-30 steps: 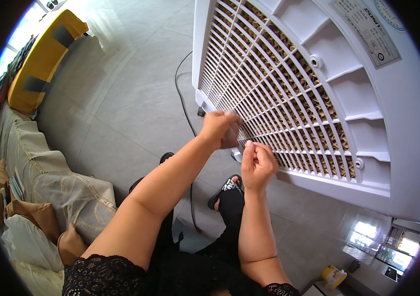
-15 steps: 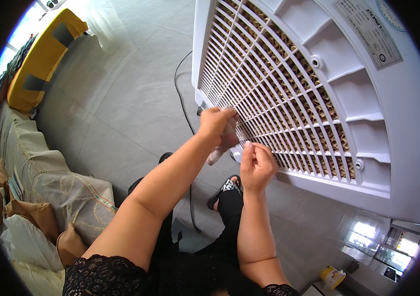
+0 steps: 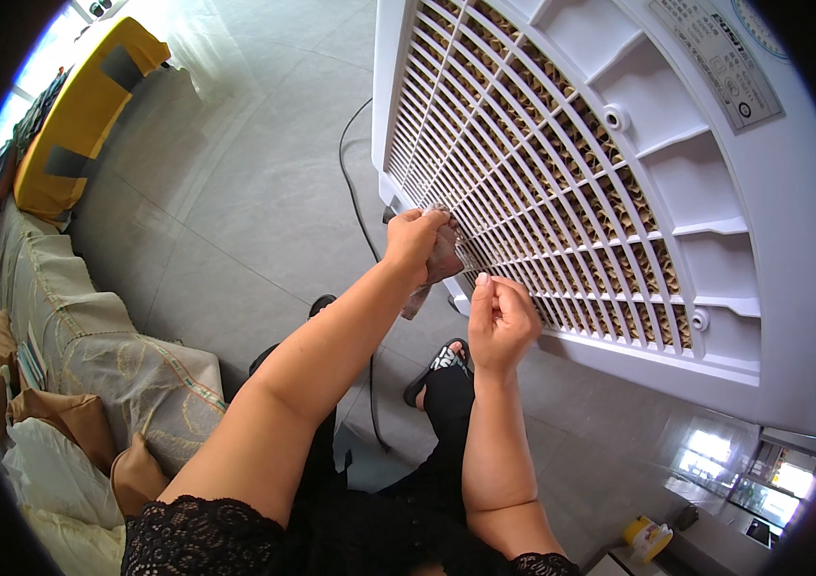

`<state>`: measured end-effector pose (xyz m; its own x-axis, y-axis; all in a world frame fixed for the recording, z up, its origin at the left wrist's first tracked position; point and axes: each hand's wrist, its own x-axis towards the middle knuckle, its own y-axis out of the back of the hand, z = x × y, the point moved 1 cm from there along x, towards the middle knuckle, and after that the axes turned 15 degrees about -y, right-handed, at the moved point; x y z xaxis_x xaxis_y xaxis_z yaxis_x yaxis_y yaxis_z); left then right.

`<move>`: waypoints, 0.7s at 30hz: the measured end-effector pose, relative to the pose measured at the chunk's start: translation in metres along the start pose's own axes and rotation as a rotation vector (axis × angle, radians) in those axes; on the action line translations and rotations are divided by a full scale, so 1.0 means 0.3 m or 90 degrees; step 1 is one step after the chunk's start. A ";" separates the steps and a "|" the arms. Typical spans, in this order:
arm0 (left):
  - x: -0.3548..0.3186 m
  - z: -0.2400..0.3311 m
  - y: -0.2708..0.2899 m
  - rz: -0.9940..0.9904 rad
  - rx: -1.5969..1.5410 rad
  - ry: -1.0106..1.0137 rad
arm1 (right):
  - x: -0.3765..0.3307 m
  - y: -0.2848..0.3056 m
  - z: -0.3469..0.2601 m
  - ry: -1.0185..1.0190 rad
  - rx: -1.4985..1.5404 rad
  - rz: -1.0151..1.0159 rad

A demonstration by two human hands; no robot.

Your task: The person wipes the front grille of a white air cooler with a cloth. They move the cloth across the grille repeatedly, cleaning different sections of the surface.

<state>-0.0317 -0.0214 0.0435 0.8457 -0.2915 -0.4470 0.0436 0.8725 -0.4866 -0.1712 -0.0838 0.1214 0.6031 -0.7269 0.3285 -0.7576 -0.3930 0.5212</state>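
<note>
A big white air cooler (image 3: 715,288) stands in front of me, its slatted back grille (image 3: 523,163) showing a brown honeycomb pad behind the bars. My left hand (image 3: 414,242) grips a greyish-brown cloth (image 3: 438,264) and presses it on the grille's lower left bars. Just below and to the right, my right hand (image 3: 499,322) hovers close to the grille with fingertips pinched together; whether it holds anything I cannot tell.
A black power cable (image 3: 355,192) runs across the grey tiled floor (image 3: 235,192) beside the cooler. A covered sofa (image 3: 72,336) with cushions lies at my left, a yellow object (image 3: 82,115) beyond it. My sandalled foot (image 3: 441,370) is below the hands.
My left hand with the cloth has shifted slightly along the lower grille bars. The right hand has stayed almost in place.
</note>
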 end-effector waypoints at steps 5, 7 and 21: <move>-0.045 -0.032 -0.029 -0.067 0.164 0.003 | 0.003 -0.002 0.004 0.007 -0.002 0.005; -0.026 -0.035 -0.022 -0.049 0.143 -0.017 | 0.000 -0.002 0.001 0.005 -0.003 0.005; -0.022 -0.004 -0.006 -0.032 0.142 0.033 | -0.004 0.008 0.002 -0.012 -0.014 -0.013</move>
<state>-0.0380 -0.0214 0.0464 0.8114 -0.3515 -0.4669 0.2065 0.9198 -0.3336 -0.1738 -0.0843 0.1217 0.6132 -0.7294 0.3033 -0.7398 -0.3957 0.5442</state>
